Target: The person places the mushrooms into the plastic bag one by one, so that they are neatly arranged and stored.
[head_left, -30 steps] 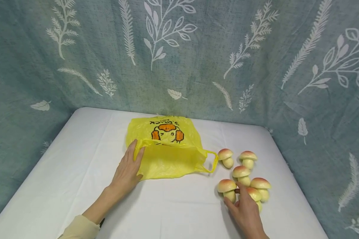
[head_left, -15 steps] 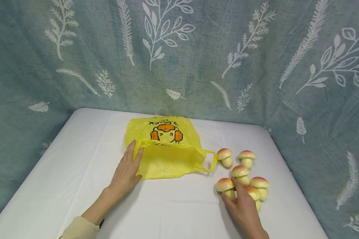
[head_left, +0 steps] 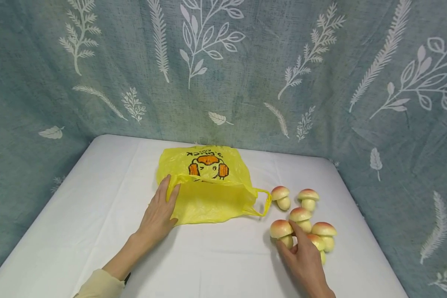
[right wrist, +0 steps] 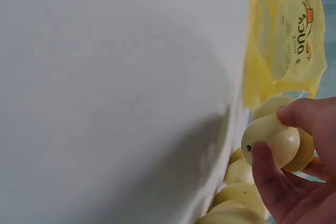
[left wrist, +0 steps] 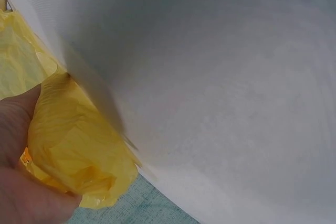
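Note:
A yellow plastic bag [head_left: 205, 203] with a cartoon duck print lies on its side, its mouth facing the near edge in the head view. My left hand [head_left: 157, 211] holds the bag's left edge, thumb and fingers on either side of the film in the left wrist view. To the right, my right hand [head_left: 303, 258] pinches a toy mushroom [head_left: 281, 228] with a red-yellow cap. The mushroom's pale stem end [right wrist: 270, 140] shows between thumb and fingers in the right wrist view. More mushrooms stand close by; one [head_left: 317, 242] is partly hidden behind the right hand.
Other toy mushrooms [head_left: 300, 214] cluster on the right of the white-covered table [head_left: 78, 198]. A bag handle loop [head_left: 267, 203] sticks out near the leftmost of them [head_left: 280, 193]. A green leaf-patterned curtain [head_left: 246, 82] hangs behind and beside the table.
My right fingers have closed in on the mushroom, and it has risen slightly in the head view. The left hand and bag stay where they were.

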Available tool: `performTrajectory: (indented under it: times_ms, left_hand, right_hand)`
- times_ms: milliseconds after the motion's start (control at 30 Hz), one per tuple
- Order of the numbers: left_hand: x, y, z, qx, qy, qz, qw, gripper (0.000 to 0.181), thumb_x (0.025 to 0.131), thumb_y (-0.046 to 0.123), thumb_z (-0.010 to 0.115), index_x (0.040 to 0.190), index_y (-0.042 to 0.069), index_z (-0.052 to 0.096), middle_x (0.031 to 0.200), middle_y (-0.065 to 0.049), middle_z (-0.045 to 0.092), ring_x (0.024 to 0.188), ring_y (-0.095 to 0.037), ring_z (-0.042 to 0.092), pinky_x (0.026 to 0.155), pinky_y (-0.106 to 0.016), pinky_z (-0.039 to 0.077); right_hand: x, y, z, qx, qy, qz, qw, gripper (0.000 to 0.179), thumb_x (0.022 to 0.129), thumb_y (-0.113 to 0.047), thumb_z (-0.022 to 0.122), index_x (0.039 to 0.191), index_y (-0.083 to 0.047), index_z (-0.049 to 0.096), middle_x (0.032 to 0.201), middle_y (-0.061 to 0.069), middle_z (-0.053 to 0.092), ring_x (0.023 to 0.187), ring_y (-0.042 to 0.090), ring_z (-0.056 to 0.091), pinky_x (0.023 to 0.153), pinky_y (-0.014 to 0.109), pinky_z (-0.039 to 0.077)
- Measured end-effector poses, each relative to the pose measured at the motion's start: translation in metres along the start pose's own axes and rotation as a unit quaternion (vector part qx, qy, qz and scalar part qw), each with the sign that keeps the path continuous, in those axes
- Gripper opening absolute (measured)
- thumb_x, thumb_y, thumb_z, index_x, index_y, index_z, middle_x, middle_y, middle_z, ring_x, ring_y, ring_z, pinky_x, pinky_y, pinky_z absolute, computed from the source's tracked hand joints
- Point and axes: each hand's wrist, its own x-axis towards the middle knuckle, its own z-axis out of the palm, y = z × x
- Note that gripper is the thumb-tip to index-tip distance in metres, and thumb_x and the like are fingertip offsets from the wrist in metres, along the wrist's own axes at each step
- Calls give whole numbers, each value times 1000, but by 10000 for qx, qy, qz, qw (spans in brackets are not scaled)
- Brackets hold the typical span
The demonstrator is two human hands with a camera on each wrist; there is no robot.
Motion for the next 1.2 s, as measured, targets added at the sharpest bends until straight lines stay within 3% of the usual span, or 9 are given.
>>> performTrajectory:
  times_ms: [133,333,567,900,1200]
  left_hand:
    - [0,-1,0,2,0,8,10000,104,59,-3,92,145,1,34,159,-25,7,145,-41,17,101,-56,40]
    - [0,-1,-1,18,-27,-12,10000,104,59,-2,93,145,1,34,159,-25,7,144,-42,18,101,-57,41]
    - [0,0,-1,-6,25,7,10000,105,58,-2,93,145,1,34,159,-25,8,144,-42,19,99,-57,42]
    - [-2,-3,-1,36,115,52,9999,105,58,-1,93,145,1,35,159,-26,9,143,-42,20,100,-56,41]
    - [-2,-3,-1,31,50,32,10000,106,58,-1,93,146,2,33,159,-24,8,144,-42,18,97,-56,43]
  right_hand:
    - [3,-6,-2,47,148,-238,9996,62,79,-13,83,134,-6,56,97,7,68,56,-3,47,49,22,41]
    - [10,-19,-6,200,192,-208,9994,65,78,-13,84,136,-9,56,93,2,67,55,-1,52,48,17,41]
    - [17,-39,-9,569,276,-129,9979,69,77,-12,85,139,-12,54,106,3,68,58,1,56,51,14,45]
    - [21,-70,0,1358,274,-468,9893,70,77,-5,83,140,-14,53,97,-3,65,59,2,57,50,15,47]
    - [25,-94,18,1454,-92,-551,9878,68,79,-12,84,140,-17,53,77,-15,58,59,-1,55,51,15,47]
